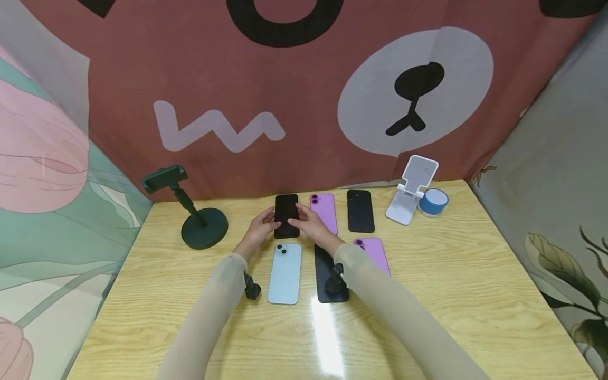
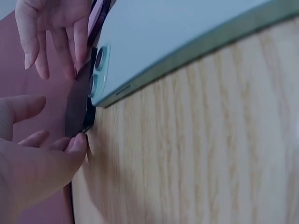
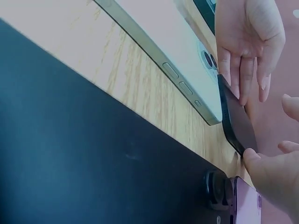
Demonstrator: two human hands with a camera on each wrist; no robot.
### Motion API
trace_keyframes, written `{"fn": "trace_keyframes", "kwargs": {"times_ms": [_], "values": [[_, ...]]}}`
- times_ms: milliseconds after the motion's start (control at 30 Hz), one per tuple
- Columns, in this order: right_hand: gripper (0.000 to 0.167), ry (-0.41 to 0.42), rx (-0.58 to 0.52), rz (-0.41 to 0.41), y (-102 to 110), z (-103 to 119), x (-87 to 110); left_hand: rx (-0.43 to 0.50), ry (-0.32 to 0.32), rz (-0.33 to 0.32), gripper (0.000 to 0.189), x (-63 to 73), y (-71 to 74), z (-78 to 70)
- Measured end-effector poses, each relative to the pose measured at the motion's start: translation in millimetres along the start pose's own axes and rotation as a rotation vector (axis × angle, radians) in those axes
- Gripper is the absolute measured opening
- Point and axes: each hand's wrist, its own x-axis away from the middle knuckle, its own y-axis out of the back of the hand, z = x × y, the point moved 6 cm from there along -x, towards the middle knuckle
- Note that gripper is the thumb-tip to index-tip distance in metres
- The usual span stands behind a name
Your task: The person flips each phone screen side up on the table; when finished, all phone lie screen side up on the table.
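Observation:
A black phone (image 1: pixel 286 212) lies in the back row on the table, its dark face up. My left hand (image 1: pixel 258 231) touches its left edge, fingers fairly straight. On the opposite side my right hand (image 1: pixel 314 226) has its fingertips at the phone's right edge, with the thumb over the dark face. In the right wrist view, the thumb of the right hand (image 3: pixel 275 179) meets a corner of the black phone (image 3: pixel 237 119). Just in front lies a light blue phone (image 1: pixel 285 277), back up. A larger dark phone (image 1: pixel 324 274) sits beneath my right wrist, partly covered.
To the right lie a purple phone (image 1: pixel 325 208), another black phone (image 1: pixel 361 212) and a second purple phone (image 1: pixel 376 252), partly behind my right sleeve. A dark green phone stand (image 1: pixel 204 228) is at back left. A white folding stand (image 1: pixel 404 207) and a blue-and-white round container (image 1: pixel 434 201) are at back right.

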Motion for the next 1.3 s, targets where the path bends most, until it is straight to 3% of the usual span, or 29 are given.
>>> {"fn": "trace_keyframes", "kwargs": {"times_ms": [200,333,800,1100,1300], "values": [[0.066,0.009,0.005,0.01,5.3,0.8,2.3,-0.044,-0.041,-0.072,0.054,2.7,-0.3,-5.7],[0.065,0.029,0.008,0.011,11.7,3.1,5.3,-0.067,-0.073,-0.077,0.053,4.4,-3.9,-11.5],[0.061,0.122,-0.007,0.023,45.8,10.9,13.8,-0.07,-0.14,-0.011,0.055,3.9,-35.2,-28.5],[0.06,0.079,-0.03,-0.037,74.3,5.6,19.8,0.031,-0.15,0.05,0.057,-2.2,-59.1,-35.1],[0.061,0.076,-0.044,-0.075,89.2,-1.2,20.3,0.059,-0.113,0.073,0.059,-5.8,-72.7,-34.5]]}}
